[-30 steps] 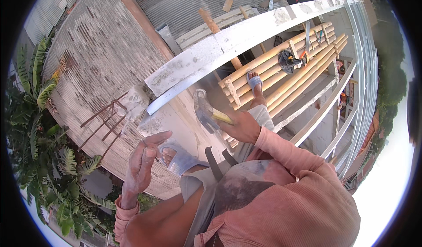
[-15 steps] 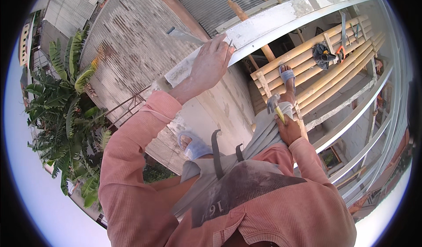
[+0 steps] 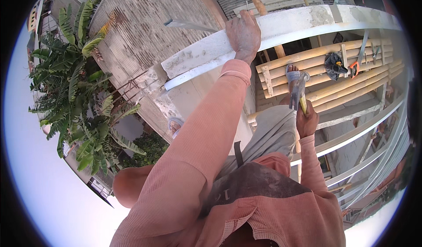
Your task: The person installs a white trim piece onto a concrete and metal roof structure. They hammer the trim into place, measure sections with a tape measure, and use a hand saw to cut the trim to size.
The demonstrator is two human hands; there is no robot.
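Note:
My left hand point(image 3: 244, 35) rests over the long white beam point(image 3: 200, 51), its fingers closed at the far edge. A thin nail point(image 3: 247, 5) sticks out past the fingertips; how the fingers grip it is partly hidden. Lower and to the right, my right hand point(image 3: 307, 121) is wrapped round the yellow handle of a claw hammer point(image 3: 299, 88). The hammer's metal head is raised over my lower leg, apart from the beam.
Bamboo poles point(image 3: 325, 56) form a platform under one sandalled foot; a black bag point(image 3: 335, 66) and an orange-handled saw point(image 3: 354, 69) lie there. A metal strip point(image 3: 189, 25) juts past the beam. Corrugated roofing point(image 3: 145, 23) and banana plants point(image 3: 79, 97) lie left, metal rails point(image 3: 347, 145) right.
My left hand has moved right along the beam and farther out, with the nail now beyond its fingertips. My right hand has raised the hammer and shifted slightly right. The view has turned.

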